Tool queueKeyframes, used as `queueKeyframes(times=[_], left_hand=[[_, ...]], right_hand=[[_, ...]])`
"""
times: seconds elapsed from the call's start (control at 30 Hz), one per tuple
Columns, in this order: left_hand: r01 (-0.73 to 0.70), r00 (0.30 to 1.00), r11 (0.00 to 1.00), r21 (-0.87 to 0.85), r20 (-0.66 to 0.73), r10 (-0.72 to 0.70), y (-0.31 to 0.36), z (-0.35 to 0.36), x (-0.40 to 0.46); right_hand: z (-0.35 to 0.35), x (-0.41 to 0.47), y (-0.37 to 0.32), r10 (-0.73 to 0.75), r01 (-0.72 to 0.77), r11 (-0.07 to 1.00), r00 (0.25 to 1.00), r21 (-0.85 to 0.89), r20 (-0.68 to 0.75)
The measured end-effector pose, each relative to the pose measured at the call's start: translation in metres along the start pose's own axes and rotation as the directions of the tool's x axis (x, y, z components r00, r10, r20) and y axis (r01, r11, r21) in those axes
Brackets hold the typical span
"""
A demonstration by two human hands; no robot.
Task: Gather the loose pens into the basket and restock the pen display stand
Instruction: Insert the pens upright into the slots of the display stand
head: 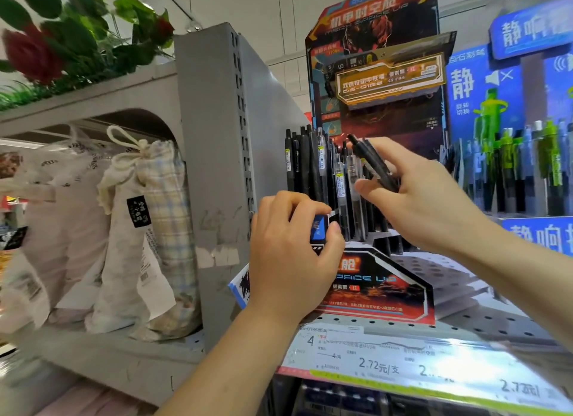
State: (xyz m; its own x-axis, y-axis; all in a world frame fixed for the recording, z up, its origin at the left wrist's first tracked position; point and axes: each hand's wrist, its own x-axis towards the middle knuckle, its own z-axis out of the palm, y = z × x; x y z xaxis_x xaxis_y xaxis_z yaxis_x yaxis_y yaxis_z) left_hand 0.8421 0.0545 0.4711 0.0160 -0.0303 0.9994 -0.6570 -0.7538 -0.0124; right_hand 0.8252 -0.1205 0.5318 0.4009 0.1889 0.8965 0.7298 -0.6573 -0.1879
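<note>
A red and black cardboard pen display stand (384, 285) stands on the perforated grey shelf (483, 316). Several black and clear pens (313, 167) stand upright in its back rows. My left hand (291, 257) grips the stand's front left corner, fingers curled over a blue printed edge. My right hand (424, 195) pinches a small bunch of black pens (372, 163), tilted up to the left, just above the standing pens. No basket is in view.
A grey metal shelf upright (217, 173) stands just left of the stand. Cloth drawstring bags (145, 229) fill the left bay. A blue display with green and black pens (527, 167) stands to the right. Price labels (387, 366) run along the shelf's front edge.
</note>
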Motion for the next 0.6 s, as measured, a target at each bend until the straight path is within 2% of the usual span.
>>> queueKeyframes(times=[0.17,0.33,0.47,0.6], left_hand=[[0.011,1.0,1.0,0.019,0.011,-0.012,0.002,0.0,0.001],[0.013,1.0,1.0,0.02,0.009,-0.013,0.003,0.001,0.001],[0.011,1.0,1.0,0.014,0.003,-0.012,0.001,0.002,0.0],[0.006,1.0,1.0,0.006,0.016,-0.006,-0.001,0.002,-0.002]], right_hand=[[0.004,0.005,0.001,0.021,-0.022,0.998,1.0,-0.06,-0.016],[-0.004,0.007,0.003,0.033,-0.033,0.999,0.999,0.006,0.042],[-0.009,0.002,0.005,0.072,-0.11,0.978,0.977,0.18,0.201],[-0.007,-0.01,0.005,0.043,-0.116,0.929,0.977,0.352,0.21]])
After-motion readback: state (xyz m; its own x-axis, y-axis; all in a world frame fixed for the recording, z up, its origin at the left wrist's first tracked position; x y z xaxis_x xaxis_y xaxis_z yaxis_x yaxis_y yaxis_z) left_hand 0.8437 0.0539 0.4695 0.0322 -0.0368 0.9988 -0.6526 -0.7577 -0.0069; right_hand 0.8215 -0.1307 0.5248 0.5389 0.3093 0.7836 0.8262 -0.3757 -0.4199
